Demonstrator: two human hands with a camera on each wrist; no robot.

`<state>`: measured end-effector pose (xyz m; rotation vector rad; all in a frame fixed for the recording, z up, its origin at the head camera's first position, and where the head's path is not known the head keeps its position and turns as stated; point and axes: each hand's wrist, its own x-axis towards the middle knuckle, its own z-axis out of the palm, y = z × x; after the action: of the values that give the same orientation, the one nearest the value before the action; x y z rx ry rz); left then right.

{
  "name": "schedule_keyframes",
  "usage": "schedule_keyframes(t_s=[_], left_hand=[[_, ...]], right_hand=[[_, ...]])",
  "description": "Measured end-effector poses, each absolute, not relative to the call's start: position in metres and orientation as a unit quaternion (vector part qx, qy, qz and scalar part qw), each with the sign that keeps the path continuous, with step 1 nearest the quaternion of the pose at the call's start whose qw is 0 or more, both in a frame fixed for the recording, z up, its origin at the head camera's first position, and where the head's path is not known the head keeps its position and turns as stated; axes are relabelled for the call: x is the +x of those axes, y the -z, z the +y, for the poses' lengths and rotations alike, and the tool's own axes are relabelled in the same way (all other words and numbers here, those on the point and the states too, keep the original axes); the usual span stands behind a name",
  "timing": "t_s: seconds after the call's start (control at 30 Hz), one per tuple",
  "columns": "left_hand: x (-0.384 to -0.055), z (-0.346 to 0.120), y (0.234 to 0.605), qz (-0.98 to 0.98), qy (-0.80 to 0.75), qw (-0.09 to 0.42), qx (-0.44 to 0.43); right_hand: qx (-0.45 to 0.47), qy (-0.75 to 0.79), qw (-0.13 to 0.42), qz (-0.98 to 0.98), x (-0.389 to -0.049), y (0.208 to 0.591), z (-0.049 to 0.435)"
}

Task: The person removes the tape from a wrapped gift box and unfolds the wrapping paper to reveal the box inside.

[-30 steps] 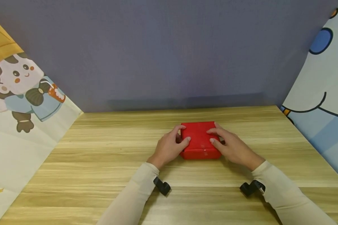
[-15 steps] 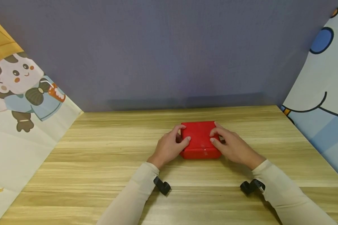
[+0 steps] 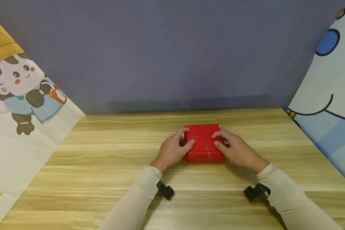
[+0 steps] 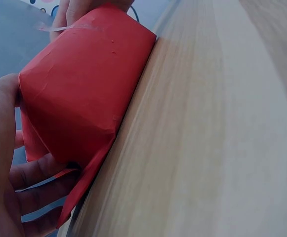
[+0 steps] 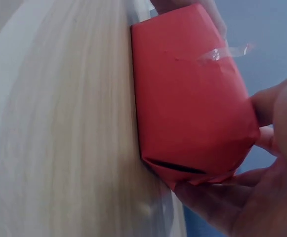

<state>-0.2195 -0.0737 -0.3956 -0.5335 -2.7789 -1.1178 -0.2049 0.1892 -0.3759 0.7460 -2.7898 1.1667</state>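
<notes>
A box wrapped in red paper sits on the wooden table, between both hands in the head view. My left hand grips its left side, thumb on top near the front corner. In the left wrist view, the fingers of that hand lie against the folded paper at the box's end, where a loose flap sticks out. On the opposite side my right hand holds the box, thumb and index finger on the top. Its other fingers press the end fold, where a dark slit shows in the paper.
Clear tape crosses the box's front upper edge, one end standing free. The wooden table runs back to a grey-purple panel. Cartoon-printed sheets border the left and right sides.
My right index finger drew in toward the thumb half a second ago and now reaches slightly farther over the top again. The box and left hand stay put.
</notes>
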Motion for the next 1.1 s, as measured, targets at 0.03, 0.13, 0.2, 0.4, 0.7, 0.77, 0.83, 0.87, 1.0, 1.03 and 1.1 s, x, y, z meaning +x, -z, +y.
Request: schedule_keyframes(t_s=[0.03,0.13,0.2,0.4,0.7,0.77,0.83,0.87,1.0,1.03,1.1], left_hand=[[-0.2196,-0.0738,0.3956,-0.912,0.368,0.049,-0.175],[-0.2200,-0.0741,0.3955,-0.911,0.370,0.048,-0.175],[-0.2207,-0.0740,0.3952,-0.910,0.370,0.050,-0.177],[-0.2209,-0.0742,0.3952,-0.909,0.373,0.051,-0.180],[-0.2191,-0.0767,0.3973,-0.908,0.379,0.044,-0.172],[-0.2193,-0.0768,0.3975,-0.908,0.379,0.043,-0.172],[-0.2198,-0.0765,0.3977,-0.909,0.377,0.044,-0.173],[-0.2202,-0.0763,0.3980,-0.909,0.376,0.045,-0.174],[-0.2207,-0.0753,0.3981,-0.908,0.377,0.048,-0.179],[-0.2207,-0.0752,0.3982,-0.907,0.378,0.047,-0.180],[-0.2206,-0.0753,0.3988,-0.907,0.379,0.046,-0.180]], right_hand=[[0.237,-0.377,0.010,-0.895,-0.2048,0.3759,0.1891],[0.232,-0.380,0.003,-0.895,-0.2048,0.3756,0.1892],[0.232,-0.377,0.004,-0.897,-0.2050,0.3751,0.1895],[0.244,-0.376,0.017,-0.894,-0.2053,0.3748,0.1899],[0.250,-0.369,0.013,-0.895,-0.2053,0.3772,0.1872],[0.247,-0.360,0.009,-0.900,-0.2048,0.3774,0.1882],[0.243,-0.352,0.010,-0.904,-0.2048,0.3778,0.1897],[0.241,-0.351,0.012,-0.905,-0.2051,0.3783,0.1903],[0.242,-0.357,0.026,-0.902,-0.2061,0.3790,0.1911],[0.244,-0.357,0.029,-0.901,-0.2062,0.3789,0.1907],[0.244,-0.356,0.033,-0.901,-0.2063,0.3786,0.1897]])
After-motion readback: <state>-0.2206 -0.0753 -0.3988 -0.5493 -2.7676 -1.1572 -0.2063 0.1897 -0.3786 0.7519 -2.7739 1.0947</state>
